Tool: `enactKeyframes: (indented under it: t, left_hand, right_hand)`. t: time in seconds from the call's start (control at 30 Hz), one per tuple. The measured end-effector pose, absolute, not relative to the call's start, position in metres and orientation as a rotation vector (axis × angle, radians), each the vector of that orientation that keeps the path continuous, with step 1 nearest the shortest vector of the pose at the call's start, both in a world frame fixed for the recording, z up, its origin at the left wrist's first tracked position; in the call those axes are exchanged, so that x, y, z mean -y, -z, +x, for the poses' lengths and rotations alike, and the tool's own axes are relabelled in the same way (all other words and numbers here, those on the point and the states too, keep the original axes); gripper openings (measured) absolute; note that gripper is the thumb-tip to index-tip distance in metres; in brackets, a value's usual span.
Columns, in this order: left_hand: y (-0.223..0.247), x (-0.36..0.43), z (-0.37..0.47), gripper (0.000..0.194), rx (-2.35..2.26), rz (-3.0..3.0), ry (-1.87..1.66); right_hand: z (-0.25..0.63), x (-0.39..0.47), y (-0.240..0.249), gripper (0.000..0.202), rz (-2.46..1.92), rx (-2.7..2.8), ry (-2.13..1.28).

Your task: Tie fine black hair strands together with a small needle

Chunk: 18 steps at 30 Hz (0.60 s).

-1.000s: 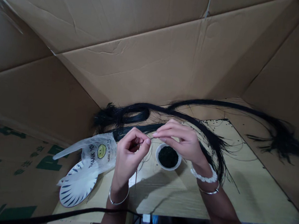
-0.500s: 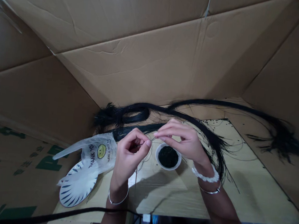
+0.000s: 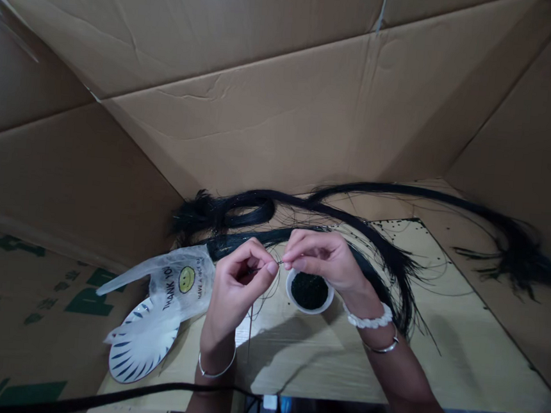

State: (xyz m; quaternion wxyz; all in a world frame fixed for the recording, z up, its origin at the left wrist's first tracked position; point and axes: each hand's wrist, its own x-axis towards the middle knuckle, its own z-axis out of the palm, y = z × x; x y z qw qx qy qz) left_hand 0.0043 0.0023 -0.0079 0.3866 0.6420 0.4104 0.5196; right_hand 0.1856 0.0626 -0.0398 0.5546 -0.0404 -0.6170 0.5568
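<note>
My left hand (image 3: 244,281) is closed, thumb and forefinger pinching thin dark strands. Right beside it, the fingertips of my right hand (image 3: 322,259) pinch the same strands, and the two sets of fingertips almost meet. Loose loops of strand (image 3: 268,289) hang below the pinch. Under my right hand stands a small white bowl (image 3: 329,301) filled with fine dark green-black bits (image 3: 307,291). Behind both hands, long bundles of black strands (image 3: 305,202) lie across the table, coiled at the left and frayed at the right.
A clear plastic bag (image 3: 202,274) with a smiley face and a white plate (image 3: 145,343) with dark rim stripes lie at the left. Cardboard walls (image 3: 264,115) enclose the wooden table (image 3: 328,372). A black cable (image 3: 144,389) crosses the front edge.
My right hand has moved slightly left and down, its fingertips closing on the strands beside my left fingertips. My left hand has barely moved.
</note>
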Motion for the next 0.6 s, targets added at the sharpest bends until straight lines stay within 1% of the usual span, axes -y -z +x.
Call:
enactKeyframes:
  t: [0.1, 0.23, 0.37, 0.47, 0.6]
  left_hand:
    - [0.008, -0.003, 0.004, 0.017, -1.026, 1.634, -1.324]
    - [0.009, -0.002, 0.004, 0.016, -1.011, 1.626, -1.317]
    - [0.009, -0.001, 0.004, 0.015, -1.009, 1.600, -1.325]
    - [0.009, -0.002, 0.004, 0.017, -1.006, 1.606, -1.330]
    - [0.008, -0.003, 0.004, 0.019, -0.999, 1.607, -1.323]
  right_hand:
    - [0.178, -0.065, 0.046, 0.018, 0.027, 1.352, -1.470]
    - [0.168, -0.066, 0.048, 0.011, 0.069, 1.217, -1.610]
    - [0.162, -0.067, 0.050, 0.019, 0.095, 1.152, -1.699]
    - [0.163, -0.068, 0.052, 0.015, 0.076, 1.154, -1.677]
    - [0.170, -0.070, 0.050, 0.012, 0.020, 1.235, -1.479]
